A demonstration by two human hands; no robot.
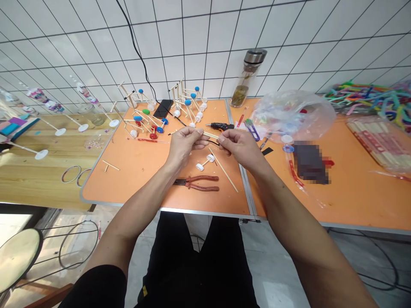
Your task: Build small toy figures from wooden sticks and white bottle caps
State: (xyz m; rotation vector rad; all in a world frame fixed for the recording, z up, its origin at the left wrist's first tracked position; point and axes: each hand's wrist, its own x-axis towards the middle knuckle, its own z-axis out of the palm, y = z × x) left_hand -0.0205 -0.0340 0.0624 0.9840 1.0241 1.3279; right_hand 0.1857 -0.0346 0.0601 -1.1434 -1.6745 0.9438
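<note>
My left hand (pixel 183 143) and my right hand (pixel 240 145) face each other over the orange table, fingers pinched. Between them run thin pale wooden sticks (pixel 210 135), gripped at either end. A thin dark strip (pixel 213 142) spans the same gap just below; fingers hide its ends. Under the hands lies a pair of white bottle caps (pixel 200 167) joined by a short stick. A long wooden stick (pixel 226 173) slants beside it. Nearer me are red-handled pliers (pixel 203 184), jaws toward the left. Behind my hands rests a black tool with a metal tip (pixel 221 126).
Several stick-and-cap models (pixel 144 113) stand at the back left, around a phone (pixel 163 108). A glass tea bottle (pixel 245 79) is by the wall. To the right lie a purple cutter (pixel 252 129), a plastic bag (pixel 292 113) and packed sticks (pixel 382 143).
</note>
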